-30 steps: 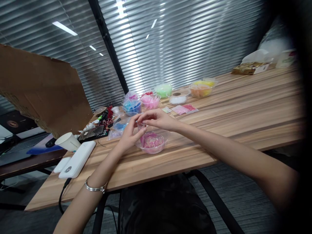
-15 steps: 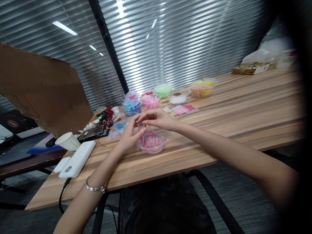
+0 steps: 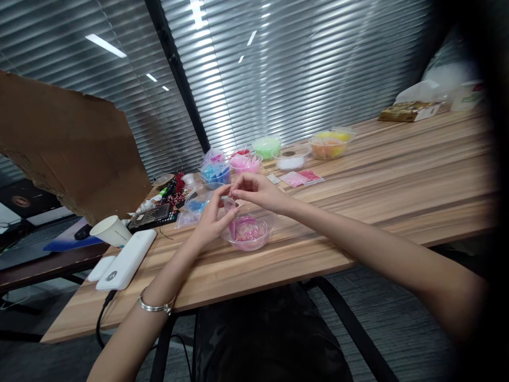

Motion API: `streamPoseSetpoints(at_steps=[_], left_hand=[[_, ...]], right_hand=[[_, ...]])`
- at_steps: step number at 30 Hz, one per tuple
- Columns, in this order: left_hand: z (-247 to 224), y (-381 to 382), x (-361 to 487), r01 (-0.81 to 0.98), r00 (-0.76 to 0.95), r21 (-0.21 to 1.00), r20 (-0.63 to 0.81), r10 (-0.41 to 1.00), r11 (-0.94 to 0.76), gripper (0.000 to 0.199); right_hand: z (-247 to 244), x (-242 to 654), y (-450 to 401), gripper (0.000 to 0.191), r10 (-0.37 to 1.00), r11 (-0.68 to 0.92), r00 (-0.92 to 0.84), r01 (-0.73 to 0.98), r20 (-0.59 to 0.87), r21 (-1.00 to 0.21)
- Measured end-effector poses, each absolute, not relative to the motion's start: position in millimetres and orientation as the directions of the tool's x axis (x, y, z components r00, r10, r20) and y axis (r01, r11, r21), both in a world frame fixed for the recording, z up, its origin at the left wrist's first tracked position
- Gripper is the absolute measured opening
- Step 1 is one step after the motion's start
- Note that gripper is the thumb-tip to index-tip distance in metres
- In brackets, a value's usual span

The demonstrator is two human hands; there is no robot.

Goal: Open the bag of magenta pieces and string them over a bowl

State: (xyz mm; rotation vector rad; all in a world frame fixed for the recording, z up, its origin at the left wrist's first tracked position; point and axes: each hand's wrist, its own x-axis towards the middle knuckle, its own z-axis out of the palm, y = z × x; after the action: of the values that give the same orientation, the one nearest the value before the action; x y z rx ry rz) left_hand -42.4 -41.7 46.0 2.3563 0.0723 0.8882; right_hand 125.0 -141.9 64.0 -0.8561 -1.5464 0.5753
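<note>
A clear round bowl (image 3: 260, 241) with pink pieces in it sits on the wooden table in front of me. My left hand (image 3: 214, 218) is at the bowl's left rim, its thumb and fingers curled round a small clear bag (image 3: 230, 206) with pink in its lower part. My right hand (image 3: 256, 192) is just above the bowl, its thumb and index fingertip pinched together by the top of the bag. What lies between those fingertips is too small to make out. Left of the bowl, partly behind my left hand, is a clear container (image 3: 195, 204) with blue pieces.
Bowls of blue (image 3: 215, 174), pink (image 3: 245, 163), green (image 3: 266, 147) and orange (image 3: 328, 147) pieces stand at the back, beside a white spool (image 3: 292, 158). Pink packets (image 3: 295, 179) lie nearer. A paper cup (image 3: 111, 231) and white power bank (image 3: 127, 260) are on the left.
My right hand has shifted slightly up and to the right, its fingertips now closed together beside the bag's top. My left hand and the bowl have hardly moved.
</note>
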Motion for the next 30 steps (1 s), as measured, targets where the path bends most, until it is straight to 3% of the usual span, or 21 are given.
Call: streamPoseSetpoints(at_steps=[14,30], left_hand=[[44.3,-40.2,-43.9,-0.128,0.761,0.515,0.599,0.249,-0.848,0.05],[47.2,-41.6,-43.9,-0.128,0.764,0.487,0.604,0.227,-0.864,0.047]], right_hand=[[62.5,126.7,-140.2,0.009,0.809,0.553,0.005,0.335,0.588,-0.763],[62.0,127.2,-140.6,0.006,0.817,0.546,-0.026,0.356,0.576,-0.758]])
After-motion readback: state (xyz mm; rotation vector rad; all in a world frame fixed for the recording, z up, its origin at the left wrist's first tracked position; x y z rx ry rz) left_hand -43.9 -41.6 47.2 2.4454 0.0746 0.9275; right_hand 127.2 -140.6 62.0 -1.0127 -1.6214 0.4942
